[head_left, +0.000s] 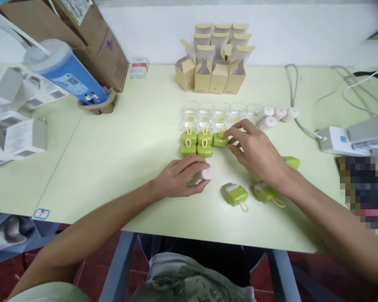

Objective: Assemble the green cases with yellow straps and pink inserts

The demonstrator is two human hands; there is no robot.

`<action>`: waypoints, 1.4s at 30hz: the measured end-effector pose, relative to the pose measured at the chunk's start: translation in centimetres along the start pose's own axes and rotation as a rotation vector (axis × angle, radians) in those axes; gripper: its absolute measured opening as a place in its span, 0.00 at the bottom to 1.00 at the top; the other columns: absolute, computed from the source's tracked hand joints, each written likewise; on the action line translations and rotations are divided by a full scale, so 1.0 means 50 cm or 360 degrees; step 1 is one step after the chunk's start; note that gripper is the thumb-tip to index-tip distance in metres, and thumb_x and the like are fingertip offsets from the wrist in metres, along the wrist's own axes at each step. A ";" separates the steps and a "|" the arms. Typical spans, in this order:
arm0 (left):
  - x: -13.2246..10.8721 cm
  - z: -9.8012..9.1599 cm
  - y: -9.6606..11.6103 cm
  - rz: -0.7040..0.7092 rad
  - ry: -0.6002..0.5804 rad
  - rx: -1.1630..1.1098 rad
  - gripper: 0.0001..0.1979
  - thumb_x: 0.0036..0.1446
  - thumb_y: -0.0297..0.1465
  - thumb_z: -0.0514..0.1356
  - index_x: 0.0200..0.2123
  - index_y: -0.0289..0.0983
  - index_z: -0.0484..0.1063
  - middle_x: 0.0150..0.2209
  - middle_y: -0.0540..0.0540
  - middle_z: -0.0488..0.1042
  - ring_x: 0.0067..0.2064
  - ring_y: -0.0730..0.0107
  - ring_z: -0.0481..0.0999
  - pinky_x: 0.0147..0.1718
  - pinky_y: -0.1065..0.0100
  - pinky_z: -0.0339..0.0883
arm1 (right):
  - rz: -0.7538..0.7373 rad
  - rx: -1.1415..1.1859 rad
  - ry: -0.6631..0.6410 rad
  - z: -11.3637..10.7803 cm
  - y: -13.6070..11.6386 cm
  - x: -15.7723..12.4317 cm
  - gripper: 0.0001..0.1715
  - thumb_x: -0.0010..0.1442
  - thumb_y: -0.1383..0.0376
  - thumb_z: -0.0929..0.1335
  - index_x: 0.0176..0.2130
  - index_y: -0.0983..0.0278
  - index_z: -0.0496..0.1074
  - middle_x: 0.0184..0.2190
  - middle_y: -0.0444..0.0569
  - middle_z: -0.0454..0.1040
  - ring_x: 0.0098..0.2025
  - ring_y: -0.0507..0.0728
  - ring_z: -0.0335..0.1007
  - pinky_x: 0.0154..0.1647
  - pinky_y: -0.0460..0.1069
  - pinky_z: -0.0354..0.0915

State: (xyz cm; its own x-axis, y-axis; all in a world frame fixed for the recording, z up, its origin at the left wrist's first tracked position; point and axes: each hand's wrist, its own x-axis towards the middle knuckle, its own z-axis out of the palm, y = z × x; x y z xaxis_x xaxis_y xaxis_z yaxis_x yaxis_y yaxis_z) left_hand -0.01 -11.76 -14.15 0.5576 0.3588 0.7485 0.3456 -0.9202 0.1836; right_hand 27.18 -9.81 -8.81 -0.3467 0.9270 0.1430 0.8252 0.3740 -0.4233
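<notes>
Between the thumb and fingers of my left hand [182, 176] is a small pale pink cylinder [205, 173], held just above or on the table. My right hand [252, 147] has its fingertips at a green case with a yellow loop [219, 139], at the right end of the back row; its thumb and fingers close about the case's right side. Several more green cases [189, 150] stand in two rows to the left of it. Nearer me lie a green case with a whitish end [237, 195] and another green case [264, 193], partly under my right forearm.
Clear plastic cups [205, 115] stand in rows behind the cases, with pale pink and white cylinders [280, 113] on their right. Open cardboard boxes [219, 75] line the wall. A blue cup [72, 75] stands left; a power strip [340, 140] lies right.
</notes>
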 end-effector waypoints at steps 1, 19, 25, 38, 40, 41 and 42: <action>0.000 0.000 0.000 0.0000 0.0003 -0.0003 0.19 0.66 0.31 0.71 0.57 0.37 0.74 0.45 0.42 0.84 0.43 0.65 0.87 0.33 0.70 0.80 | 0.0013 0.0015 0.0017 -0.004 -0.004 0.000 0.19 0.73 0.67 0.66 0.58 0.62 0.80 0.59 0.61 0.75 0.35 0.59 0.78 0.44 0.61 0.79; 0.276 -0.007 -0.095 -0.0191 -0.0066 -0.0226 0.19 0.77 0.44 0.64 0.64 0.44 0.73 0.62 0.39 0.78 0.49 0.60 0.86 0.45 0.56 0.84 | 0.0201 0.0698 0.0536 -0.156 0.000 -0.002 0.22 0.64 0.54 0.80 0.54 0.60 0.82 0.44 0.51 0.88 0.44 0.61 0.87 0.51 0.57 0.82; 0.307 -0.109 -0.175 -0.0454 0.0078 -0.0186 0.14 0.71 0.50 0.67 0.50 0.49 0.80 0.52 0.42 0.83 0.44 0.56 0.83 0.37 0.51 0.81 | 0.0820 -0.0451 -0.0014 -0.249 0.137 0.010 0.07 0.68 0.63 0.77 0.45 0.62 0.83 0.38 0.55 0.87 0.40 0.64 0.81 0.49 0.58 0.71; 0.272 -0.118 -0.169 -0.0550 -0.0075 -0.0144 0.13 0.70 0.49 0.69 0.46 0.48 0.81 0.48 0.44 0.84 0.42 0.61 0.82 0.36 0.56 0.82 | 0.0687 -0.0521 -0.0235 -0.168 0.211 0.040 0.11 0.67 0.67 0.73 0.49 0.63 0.83 0.45 0.58 0.88 0.43 0.68 0.83 0.53 0.60 0.73; 0.276 -0.119 -0.158 -0.0562 -0.0083 -0.0132 0.10 0.69 0.46 0.70 0.44 0.47 0.82 0.48 0.43 0.84 0.41 0.59 0.84 0.35 0.56 0.81 | 0.0720 -0.0543 -0.0238 -0.167 0.210 0.042 0.13 0.67 0.67 0.74 0.51 0.64 0.83 0.46 0.58 0.88 0.45 0.69 0.84 0.56 0.61 0.74; 0.277 -0.119 -0.155 -0.0563 -0.0088 -0.0124 0.09 0.68 0.44 0.70 0.43 0.47 0.82 0.48 0.43 0.83 0.40 0.59 0.84 0.34 0.56 0.81 | 0.0722 -0.0541 -0.0235 -0.166 0.209 0.042 0.14 0.67 0.67 0.74 0.52 0.64 0.82 0.46 0.58 0.88 0.45 0.69 0.84 0.56 0.61 0.74; 0.277 -0.118 -0.152 -0.0563 -0.0090 -0.0116 0.08 0.68 0.43 0.70 0.42 0.47 0.82 0.48 0.42 0.83 0.40 0.59 0.85 0.34 0.56 0.81 | 0.0716 -0.0534 -0.0232 -0.166 0.209 0.042 0.14 0.67 0.67 0.73 0.52 0.64 0.82 0.47 0.59 0.88 0.46 0.69 0.84 0.57 0.62 0.74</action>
State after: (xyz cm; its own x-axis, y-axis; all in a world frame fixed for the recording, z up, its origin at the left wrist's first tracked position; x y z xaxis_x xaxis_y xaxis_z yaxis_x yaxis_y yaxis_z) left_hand 0.61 -0.72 -1.41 0.4549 0.6631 0.5945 0.4709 -0.7457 0.4714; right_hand 38.77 -3.74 -5.49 0.0329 0.9922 -0.1202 0.9936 -0.0456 -0.1038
